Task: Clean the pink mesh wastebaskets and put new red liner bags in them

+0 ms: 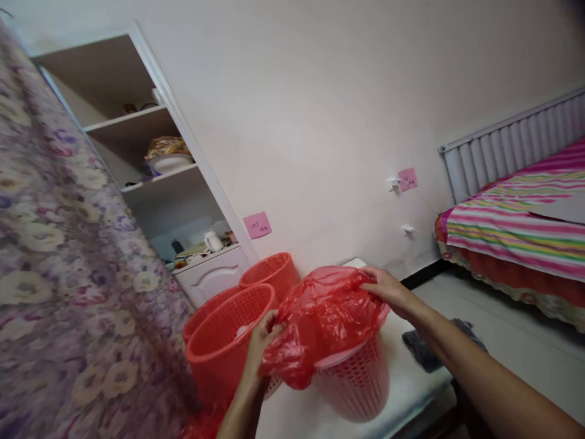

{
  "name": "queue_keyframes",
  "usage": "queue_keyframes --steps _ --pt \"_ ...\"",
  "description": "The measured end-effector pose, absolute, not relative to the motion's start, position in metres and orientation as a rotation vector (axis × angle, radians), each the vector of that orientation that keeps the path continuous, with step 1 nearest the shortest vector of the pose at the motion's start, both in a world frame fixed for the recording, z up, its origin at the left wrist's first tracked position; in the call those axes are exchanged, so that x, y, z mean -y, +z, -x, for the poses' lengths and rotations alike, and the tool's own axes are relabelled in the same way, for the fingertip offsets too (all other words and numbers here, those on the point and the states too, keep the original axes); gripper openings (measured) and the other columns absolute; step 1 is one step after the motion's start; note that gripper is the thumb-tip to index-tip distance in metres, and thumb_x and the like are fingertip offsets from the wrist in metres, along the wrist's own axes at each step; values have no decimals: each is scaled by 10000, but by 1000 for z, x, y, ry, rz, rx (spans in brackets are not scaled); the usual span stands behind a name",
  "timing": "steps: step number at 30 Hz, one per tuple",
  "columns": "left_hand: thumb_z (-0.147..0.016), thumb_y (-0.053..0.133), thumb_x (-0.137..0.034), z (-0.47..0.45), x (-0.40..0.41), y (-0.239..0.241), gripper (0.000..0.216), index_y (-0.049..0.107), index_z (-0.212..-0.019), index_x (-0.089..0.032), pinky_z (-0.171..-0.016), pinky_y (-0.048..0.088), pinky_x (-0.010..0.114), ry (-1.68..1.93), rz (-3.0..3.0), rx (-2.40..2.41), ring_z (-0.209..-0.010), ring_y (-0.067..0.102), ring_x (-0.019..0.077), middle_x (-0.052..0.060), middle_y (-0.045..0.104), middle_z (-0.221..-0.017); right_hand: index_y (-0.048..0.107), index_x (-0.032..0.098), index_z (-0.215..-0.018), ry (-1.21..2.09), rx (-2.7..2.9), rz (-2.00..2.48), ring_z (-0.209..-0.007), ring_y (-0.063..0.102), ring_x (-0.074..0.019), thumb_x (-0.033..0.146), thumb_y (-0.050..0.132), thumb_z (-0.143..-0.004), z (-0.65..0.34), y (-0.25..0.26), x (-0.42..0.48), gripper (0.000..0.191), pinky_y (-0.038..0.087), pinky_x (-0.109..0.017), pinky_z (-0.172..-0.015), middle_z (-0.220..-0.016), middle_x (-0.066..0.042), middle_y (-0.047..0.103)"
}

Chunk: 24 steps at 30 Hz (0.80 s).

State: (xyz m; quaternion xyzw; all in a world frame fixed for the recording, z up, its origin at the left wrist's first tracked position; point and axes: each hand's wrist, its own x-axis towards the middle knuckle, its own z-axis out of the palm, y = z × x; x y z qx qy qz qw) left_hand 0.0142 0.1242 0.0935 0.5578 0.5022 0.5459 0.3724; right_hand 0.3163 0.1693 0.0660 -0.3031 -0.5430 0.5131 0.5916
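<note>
A crumpled red plastic bag (326, 320) lies draped over the mouth of a white perforated bin (356, 378). My left hand (262, 338) pinches the bag's near left edge, fingers closed on the plastic. My right hand (388, 289) grips the bag's far right edge at the bin's rim. The bag hides most of the bin's opening.
Three orange-red perforated bins (219, 347) stand stacked and side by side to the left, one by the wall (272, 271). A flowered curtain (68, 274) hangs at left, a white shelf unit (155, 177) behind. A striped bed (516, 231) lies right; dark cloth (425, 350) on the floor.
</note>
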Motion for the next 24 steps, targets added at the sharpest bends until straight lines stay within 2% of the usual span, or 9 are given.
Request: queue_keyframes --steps 3,6,12,15,18,21,24 --pt "-764 786 -304 -2 -129 90 223 635 -822 -150 -632 489 248 1381 -1483 -1267 -650 582 107 -30 644 -751 679 167 -963 1279 1213 703 -757 690 -170 238 768 -665 -333 53 -177 319 512 -255 -674 -857 -26 750" --pt "-654 851 -370 12 -132 94 312 658 -791 -166 -631 463 220 1381 -1496 -1286 -656 579 112 -33 665 -725 685 174 -988 1414 1108 659 -711 679 -130 281 835 -664 -347 42 -182 372 514 -217 -645 -858 -10 749" --pt "-584 883 -387 24 -128 95 325 676 -712 -172 -586 448 207 1354 -1418 -1352 -598 569 116 -28 662 -651 699 181 -886 1380 696 527 -638 673 -103 198 891 -589 -348 15 -196 354 543 -170 -612 -739 6 741" --pt "-568 880 -426 21 -124 88 369 650 -717 -179 -608 490 244 1351 -1337 -1320 -617 613 147 -18 679 -669 710 189 -858 1386 602 527 -667 692 -116 176 895 -577 -341 1 -199 337 564 -173 -637 -750 -7 757" --pt "-568 869 -457 17 -120 83 409 634 -762 -183 -604 517 279 1364 -1254 -1308 -604 635 167 -13 687 -676 731 184 -919 1457 637 485 -764 710 -138 244 873 -659 -336 -7 -189 302 580 -196 -694 -868 -31 776" --pt "-530 888 -438 14 -116 80 438 625 -763 -177 -546 494 248 1420 -1198 -1317 -561 620 149 -18 686 -659 717 200 -1075 1587 705 447 -842 717 -176 392 763 -808 -335 -7 -166 332 597 -258 -721 -1019 -62 771" --pt "-525 898 -410 10 -112 76 444 620 -785 -181 -511 473 218 1486 -1148 -1306 -528 605 123 -29 699 -664 692 231 -1140 1682 720 443 -820 725 -192 459 666 -884 -331 -6 -138 344 605 -292 -686 -1048 -68 769"
